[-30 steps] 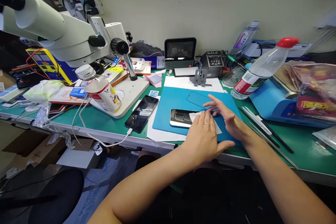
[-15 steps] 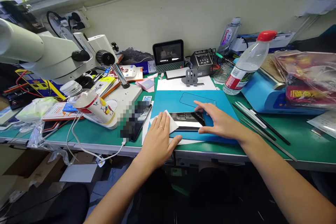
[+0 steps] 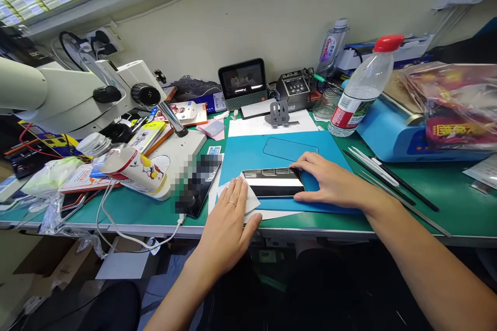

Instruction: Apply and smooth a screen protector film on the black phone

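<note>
A black, glossy phone (image 3: pixel 272 183) lies on a blue mat (image 3: pixel 243 152), its face mirroring light strips. My right hand (image 3: pixel 330 181) grips its right end, with fingertips at the far corner and the thumb along the near edge. Over the phone's left end is a white wipe (image 3: pixel 251 200). My left hand (image 3: pixel 227 217), a ring on one finger, lies flat on that wipe with its fingers stretched out. Behind the phone, a thin black-edged phone outline (image 3: pixel 285 148) shows on the mat.
To the left lies a second phone (image 3: pixel 205 186), partly pixelated, beside a tilted drink bottle (image 3: pixel 135 173) and a microscope (image 3: pixel 77 93). Pens and tweezers (image 3: pixel 382 176) lie right, near a red-capped bottle (image 3: pixel 359 88). A small screen (image 3: pixel 243 80) stands behind.
My right hand has come down from above the phone and closed on its right end. My left hand and the wipe have slid slightly toward the phone's left edge, uncovering more of its face.
</note>
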A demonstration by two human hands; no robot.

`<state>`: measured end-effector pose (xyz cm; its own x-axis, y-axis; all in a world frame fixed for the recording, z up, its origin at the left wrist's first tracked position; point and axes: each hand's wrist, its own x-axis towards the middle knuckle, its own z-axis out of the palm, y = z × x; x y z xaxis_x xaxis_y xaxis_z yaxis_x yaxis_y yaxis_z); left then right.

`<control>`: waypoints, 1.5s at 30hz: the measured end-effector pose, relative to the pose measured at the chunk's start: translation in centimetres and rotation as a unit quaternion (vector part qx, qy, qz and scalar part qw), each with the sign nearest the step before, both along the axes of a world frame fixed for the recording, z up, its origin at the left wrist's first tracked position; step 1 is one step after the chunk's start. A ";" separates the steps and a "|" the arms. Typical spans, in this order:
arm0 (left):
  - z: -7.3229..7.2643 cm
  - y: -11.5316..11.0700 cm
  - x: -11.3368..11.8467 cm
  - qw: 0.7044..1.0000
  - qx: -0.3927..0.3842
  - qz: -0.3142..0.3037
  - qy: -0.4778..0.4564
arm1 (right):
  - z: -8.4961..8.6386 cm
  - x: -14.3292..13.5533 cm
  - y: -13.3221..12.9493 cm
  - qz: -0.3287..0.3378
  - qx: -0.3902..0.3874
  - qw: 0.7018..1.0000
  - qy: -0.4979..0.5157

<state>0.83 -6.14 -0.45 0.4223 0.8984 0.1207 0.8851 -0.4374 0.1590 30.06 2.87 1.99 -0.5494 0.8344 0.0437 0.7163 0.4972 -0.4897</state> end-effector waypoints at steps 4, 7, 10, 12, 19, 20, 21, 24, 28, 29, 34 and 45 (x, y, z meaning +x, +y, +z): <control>0.0 1.2 0.1 1.000 -0.014 -0.001 -0.010 | 0.0 -0.3 -0.2 0.006 0.015 1.000 0.007; 0.2 2.3 0.2 0.999 -0.029 0.005 -0.019 | -0.2 -0.3 -0.2 0.009 0.026 1.000 0.005; 0.3 3.2 0.1 0.999 -0.038 0.012 -0.031 | -0.4 -0.4 -0.2 0.013 0.037 0.999 0.007; 0.2 3.4 -0.1 0.998 -0.040 0.013 -0.046 | -0.5 -0.5 -0.3 0.010 0.047 0.999 0.009; -0.2 2.7 -1.0 0.996 -0.042 0.020 -0.082 | -0.4 -0.9 -0.4 0.000 0.067 0.998 0.006; -0.2 2.5 -1.2 0.996 -0.048 0.020 -0.078 | -0.5 -0.9 -0.4 0.002 0.065 0.998 0.009; -0.2 2.3 -1.3 0.996 -0.052 0.020 -0.074 | -0.7 -0.8 -0.3 0.004 0.062 0.998 0.014; -0.1 1.5 -1.9 0.996 -0.057 0.021 -0.067 | -1.3 -0.5 0.0 0.004 0.053 0.998 0.031; 0.1 0.3 -2.3 0.997 -0.054 0.020 -0.058 | -1.8 -0.4 0.2 0.000 0.058 0.997 0.052; 0.2 0.1 -2.3 0.997 -0.055 0.017 -0.054 | -1.8 -0.4 0.2 0.002 0.060 0.997 0.054; 0.3 -0.7 -2.5 0.998 -0.052 -0.003 -0.035 | -1.6 -0.6 0.2 0.004 0.034 0.998 0.047; 1.6 0.3 -0.7 1.000 0.015 0.001 -0.013 | -0.9 -0.9 0.2 0.001 -0.018 0.998 0.059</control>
<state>0.16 -5.89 1.14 0.4171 0.8950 0.1580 0.8817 -0.4407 0.1687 29.15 3.10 1.05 -0.5430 0.8360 0.0786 0.6524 0.4790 -0.5873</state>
